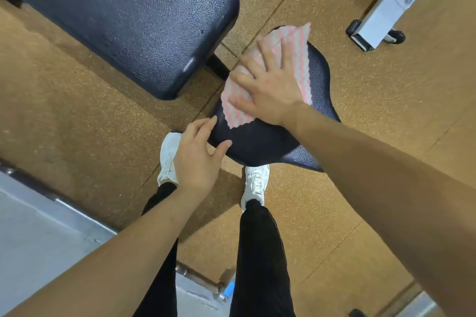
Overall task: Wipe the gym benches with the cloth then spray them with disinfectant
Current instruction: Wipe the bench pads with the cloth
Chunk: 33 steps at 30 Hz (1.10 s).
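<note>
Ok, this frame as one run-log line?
phase: wiping | right hand: flat, pressing cloth on seat pad | left hand: open, touching pad's edge | back pad: no contact

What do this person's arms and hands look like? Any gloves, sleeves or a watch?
No gloves: the left hand and the right hand are bare. The left forearm and right forearm are bare as far as the frame shows, with no sleeve, watch or bracelet in sight, and no ring that I can make out. Lower down are black trousers and white trainers.

The cloth (270, 74) lies on the seat pad (270, 141), near the backrest pad (123, 15).
</note>
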Motion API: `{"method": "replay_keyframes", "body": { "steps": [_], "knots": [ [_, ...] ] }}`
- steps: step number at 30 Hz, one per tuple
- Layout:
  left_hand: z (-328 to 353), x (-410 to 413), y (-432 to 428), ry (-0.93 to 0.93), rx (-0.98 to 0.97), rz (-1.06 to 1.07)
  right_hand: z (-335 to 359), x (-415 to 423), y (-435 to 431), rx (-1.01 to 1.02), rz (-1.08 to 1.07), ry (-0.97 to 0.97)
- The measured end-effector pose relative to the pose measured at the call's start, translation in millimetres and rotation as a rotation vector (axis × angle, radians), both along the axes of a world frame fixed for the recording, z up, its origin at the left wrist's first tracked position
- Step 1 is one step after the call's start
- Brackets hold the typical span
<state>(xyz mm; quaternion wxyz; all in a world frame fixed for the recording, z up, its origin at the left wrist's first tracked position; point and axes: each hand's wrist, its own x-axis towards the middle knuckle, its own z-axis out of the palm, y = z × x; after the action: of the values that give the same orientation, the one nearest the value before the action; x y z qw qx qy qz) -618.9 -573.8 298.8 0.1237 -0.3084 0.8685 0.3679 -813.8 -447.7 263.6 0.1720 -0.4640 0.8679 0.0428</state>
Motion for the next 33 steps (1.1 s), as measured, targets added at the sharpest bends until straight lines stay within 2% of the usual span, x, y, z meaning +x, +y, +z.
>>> {"method": "replay_keyframes", "body": {
  "steps": [5, 10, 15, 23, 29, 31, 33],
  "knots": [
    [3.7, -14.4, 7.1, -0.047, 0.067, 0.081, 7.8, -29.8, -15.3, 0.068, -0.008, 0.0],
    [3.8, -21.5, 9.2, -0.064, 0.081, 0.112, 13.6, -64.5, -16.9, 0.113, -0.167, -0.038],
    [3.8, -25.8, 8.1, -0.086, 0.039, 0.114, 10.5, -97.8, 22.2, -0.102, -0.556, -0.358],
    [5.7, -32.3, -1.4, -0.151, -0.041, -0.027, 8.9, -27.7, 106.3, -0.437, -1.043, -0.645],
    [7.6, -31.8, 2.3, -0.162, -0.085, -0.092, 22.9, 27.4, 156.1, -0.249, -1.024, -0.639],
    [7.7, -33.7, -0.5, -0.166, -0.087, -0.086, 23.4, 40.7, 165.6, -0.238, -1.024, -0.602],
    [8.3, -35.1, 0.8, -0.172, -0.087, -0.09, 26.1, 58.8, 174.1, -0.27, -1.121, -0.611]
  ]
}}
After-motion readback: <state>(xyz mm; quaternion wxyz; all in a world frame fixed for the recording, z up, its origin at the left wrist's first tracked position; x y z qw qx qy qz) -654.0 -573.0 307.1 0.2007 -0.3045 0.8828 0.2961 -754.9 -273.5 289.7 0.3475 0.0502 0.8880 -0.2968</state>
